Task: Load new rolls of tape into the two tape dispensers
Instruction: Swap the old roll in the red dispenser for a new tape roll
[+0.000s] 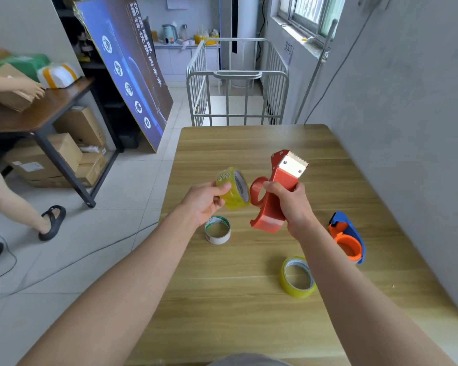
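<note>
Both my arms are stretched out over the light wood-grain table (249, 143), hands raised above it. My left hand (205, 202) pinches a yellowish clear tape roll (234, 188) by its rim, thumb on top, roll tilted with its core facing right. My right hand (291, 204) is wrapped around the red plastic tape dispenser (273, 196), serrated metal blade pointing up and away, empty hub just beside the roll. On the table: an empty white cardboard tape core (218, 230) under my left hand, a second yellowish tape roll (298, 277) near me, and a blue-and-orange tape dispenser (348, 236) at right. Core printing is too small to read.
</note>
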`<state>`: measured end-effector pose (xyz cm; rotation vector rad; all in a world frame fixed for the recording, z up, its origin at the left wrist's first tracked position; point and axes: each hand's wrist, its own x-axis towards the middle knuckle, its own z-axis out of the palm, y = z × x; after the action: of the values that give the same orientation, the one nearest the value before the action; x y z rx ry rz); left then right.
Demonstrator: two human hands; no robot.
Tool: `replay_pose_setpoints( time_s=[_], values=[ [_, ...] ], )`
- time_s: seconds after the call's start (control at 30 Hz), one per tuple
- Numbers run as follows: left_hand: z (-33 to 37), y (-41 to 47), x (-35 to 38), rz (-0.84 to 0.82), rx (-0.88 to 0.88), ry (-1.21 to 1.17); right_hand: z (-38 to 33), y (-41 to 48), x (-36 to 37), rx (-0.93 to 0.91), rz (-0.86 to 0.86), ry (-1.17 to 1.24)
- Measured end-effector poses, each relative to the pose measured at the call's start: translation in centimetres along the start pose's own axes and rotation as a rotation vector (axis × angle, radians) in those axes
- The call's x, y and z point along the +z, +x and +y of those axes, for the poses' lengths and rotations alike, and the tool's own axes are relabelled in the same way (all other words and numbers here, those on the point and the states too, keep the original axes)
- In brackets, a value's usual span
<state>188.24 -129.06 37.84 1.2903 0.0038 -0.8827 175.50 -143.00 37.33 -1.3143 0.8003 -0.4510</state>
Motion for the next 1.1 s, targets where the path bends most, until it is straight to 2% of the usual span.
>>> replay_pose_setpoints(
  time_s=[0.2, 0.27, 0.37, 0.6, 0.67, 0.77, 0.83, 1.0, 1.03, 1.1],
  values=[
    [0.2, 0.2, 0.1, 0.191, 0.030, 0.158, -0.2, -0.2, 0.1, -0.019, -0.040, -0.020],
    [0.2, 0.2, 0.0, 0.150, 0.018, 0.156, -0.4, -0.1, 0.1, -0.020, -0.043, -0.021],
    [0.2, -0.2, 0.3, 0.004, 0.046, 0.135, -0.5, 0.0, 0.2, -0.016, -0.044, -0.009],
    [0.1, -0.1, -0.1, 0.180, 0.076, 0.169, 0.0, -0.3, 0.1, -0.017, -0.049, -0.005],
    [0.1, -0.1, -0.3, 0.148, 0.049, 0.157, 0.1, -0.2, 0.0, -0.021, -0.050, 0.001],
    [0.0, -0.5, -0.1, 0.007, 0.033, 0.131, 0.2, -0.3, 0.2, -0.011, -0.058, 0.013],
    [-0.2, -0.4, 0.1, 0.027, 0.051, 0.164, 0.2, -0.4, 0.3, 0.001, -0.071, 0.012],
    [-0.1, -0.1, 0.3, 0.229, 0.087, 0.273, 0.5, -0.6, 0.2, 0.017, -0.083, 0.022],
    [-0.1, 0.0, 0.2, 0.227, 0.081, 0.279, 0.6, -0.6, 0.1, 0.019, -0.083, 0.021],
    [0.0, -0.2, 0.3, 0.106, 0.061, 0.234, 0.6, -0.6, 0.1, 0.019, -0.085, 0.019]
  ],
)
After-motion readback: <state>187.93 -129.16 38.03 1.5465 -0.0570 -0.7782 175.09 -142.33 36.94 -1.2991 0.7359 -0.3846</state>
